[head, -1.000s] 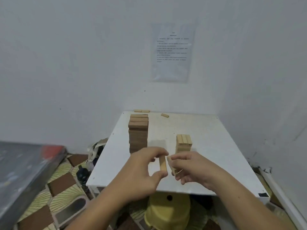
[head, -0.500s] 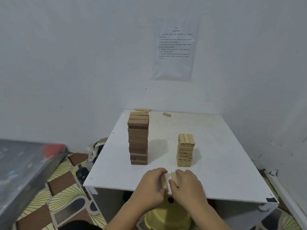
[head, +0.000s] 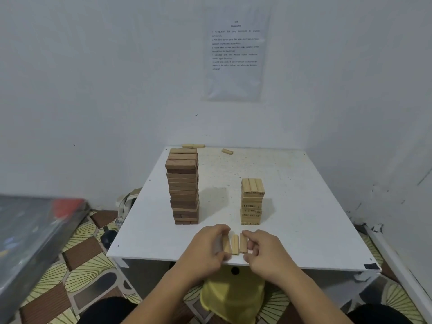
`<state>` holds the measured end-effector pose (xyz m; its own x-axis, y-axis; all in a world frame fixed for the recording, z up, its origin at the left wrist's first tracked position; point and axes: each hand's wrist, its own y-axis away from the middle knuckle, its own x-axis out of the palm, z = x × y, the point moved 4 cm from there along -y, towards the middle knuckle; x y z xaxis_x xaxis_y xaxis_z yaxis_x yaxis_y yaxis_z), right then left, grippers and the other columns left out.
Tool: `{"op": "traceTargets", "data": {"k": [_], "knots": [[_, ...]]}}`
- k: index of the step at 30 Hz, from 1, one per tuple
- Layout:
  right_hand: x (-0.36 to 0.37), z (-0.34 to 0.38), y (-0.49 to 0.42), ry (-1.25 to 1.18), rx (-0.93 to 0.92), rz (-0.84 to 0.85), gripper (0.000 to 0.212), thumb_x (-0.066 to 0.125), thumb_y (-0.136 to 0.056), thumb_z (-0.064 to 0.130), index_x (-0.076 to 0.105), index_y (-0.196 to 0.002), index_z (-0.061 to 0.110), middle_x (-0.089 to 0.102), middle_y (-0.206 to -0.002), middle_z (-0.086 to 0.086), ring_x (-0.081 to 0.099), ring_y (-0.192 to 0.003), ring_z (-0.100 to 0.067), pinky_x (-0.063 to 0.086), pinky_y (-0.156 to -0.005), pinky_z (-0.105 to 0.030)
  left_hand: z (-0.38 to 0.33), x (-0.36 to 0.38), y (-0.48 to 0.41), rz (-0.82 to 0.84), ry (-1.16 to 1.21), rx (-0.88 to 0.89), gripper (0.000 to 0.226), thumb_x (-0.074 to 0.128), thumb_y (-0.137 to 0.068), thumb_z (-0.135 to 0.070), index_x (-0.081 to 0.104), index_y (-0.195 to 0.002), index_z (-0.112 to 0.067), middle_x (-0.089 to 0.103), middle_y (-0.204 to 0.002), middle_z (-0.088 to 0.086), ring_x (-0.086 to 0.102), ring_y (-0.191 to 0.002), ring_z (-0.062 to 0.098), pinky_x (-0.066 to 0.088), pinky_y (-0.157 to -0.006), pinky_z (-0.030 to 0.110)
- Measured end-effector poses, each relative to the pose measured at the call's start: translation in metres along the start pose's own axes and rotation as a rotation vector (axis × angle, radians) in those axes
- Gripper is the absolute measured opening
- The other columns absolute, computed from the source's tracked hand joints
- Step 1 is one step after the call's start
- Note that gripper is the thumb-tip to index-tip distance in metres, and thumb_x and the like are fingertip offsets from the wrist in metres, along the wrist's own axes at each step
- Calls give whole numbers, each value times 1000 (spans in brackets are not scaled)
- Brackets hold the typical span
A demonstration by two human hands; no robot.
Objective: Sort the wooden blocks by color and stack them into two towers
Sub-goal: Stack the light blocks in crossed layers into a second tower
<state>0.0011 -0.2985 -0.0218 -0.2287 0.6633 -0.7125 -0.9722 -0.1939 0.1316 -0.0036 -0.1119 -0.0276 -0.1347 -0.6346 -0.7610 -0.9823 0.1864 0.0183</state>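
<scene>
A tall tower of dark brown blocks stands on the left of the white table. A shorter tower of light blocks stands to its right. Three light blocks lie side by side at the table's front edge. My left hand pinches the left block of the three. My right hand pinches the right block. The middle block lies between them, a small gap on each side.
Two light blocks lie end to end at the table's far edge and one more light block lies near them. A yellow bucket stands under the table. A paper sheet hangs on the wall.
My hands came down from mid-air to the table's front edge with the light blocks. The blocks, pressed together a moment ago, now lie slightly spread in a row of three.
</scene>
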Motion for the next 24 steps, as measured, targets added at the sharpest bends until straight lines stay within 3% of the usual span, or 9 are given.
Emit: {"op": "traceTargets", "data": {"k": [7,11,19,22,24], "knots": [[2,3,-2,9,11,-43,71,73,-91,20,42,-154,28,54,-101,12,56,-93,-9,51,-88,-22,2,5,-5,18,28,10,65,81,-84,-27,53,-141,-37,55,-138,-18,49,-128,1,35,-108,17],[3,1,-2,23,2,-59,59,71,-92,19,52,-147,26,55,-102,11,56,-94,-9,52,-90,-24,2,8,-5,16,46,7,66,83,-82,-30,53,-141,-37,54,-138,-19,49,-128,1,37,-108,19],[3,-1,-1,19,-44,-34,58,75,-89,16,56,-143,29,54,-100,10,56,-89,-8,51,-83,-19,3,11,-5,-4,86,9,70,86,-80,-31,50,-139,-40,58,-129,-22,53,-122,1,42,-106,21],[4,1,0,32,-54,-20,64,75,-89,19,51,-148,27,50,-104,12,53,-89,-6,50,-84,-20,1,12,-3,-19,108,-2,73,86,-79,-30,49,-141,-40,59,-130,-22,53,-123,2,41,-106,20],[3,3,3,23,-53,-11,74,76,-88,23,42,-153,30,48,-108,13,52,-86,-5,47,-77,-18,1,12,-1,-15,127,-11,79,88,-75,-33,48,-143,-39,59,-133,-22,52,-126,2,42,-110,25]]}}
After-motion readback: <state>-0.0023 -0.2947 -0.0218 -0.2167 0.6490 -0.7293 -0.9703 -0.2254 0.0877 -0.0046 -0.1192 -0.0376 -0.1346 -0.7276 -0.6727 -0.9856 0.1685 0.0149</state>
